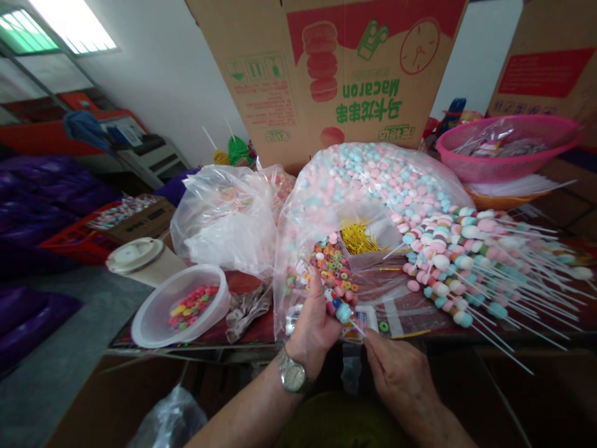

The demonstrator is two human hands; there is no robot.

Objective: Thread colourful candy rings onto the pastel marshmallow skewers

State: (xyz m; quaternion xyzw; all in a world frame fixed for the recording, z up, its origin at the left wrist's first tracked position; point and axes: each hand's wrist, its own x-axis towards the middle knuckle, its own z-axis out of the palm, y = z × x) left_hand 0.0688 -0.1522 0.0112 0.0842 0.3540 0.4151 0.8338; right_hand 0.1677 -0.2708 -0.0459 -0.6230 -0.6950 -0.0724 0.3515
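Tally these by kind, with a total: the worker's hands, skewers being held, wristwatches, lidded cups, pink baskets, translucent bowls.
Left hand and right hand: 2
Held skewer: 1
Wristwatch: 1
Lidded cup: 1
Pink basket: 1
Translucent bowl: 1
Total: 7

The large cardboard box (329, 81) in front of me stands with its print inverted. Green lettering reads "Macaron" (370, 89), adjacent to the green Chinese characters "马卡龙串串" (367, 111). The handling signs (256, 68) include a pair of arrows; the small green logos are not legible to me. On the right-hand box (566, 34), the red panel (543, 73) and row of signs (525, 107) are too indistinct to read. My watch (293, 376) shows no legible numerals.
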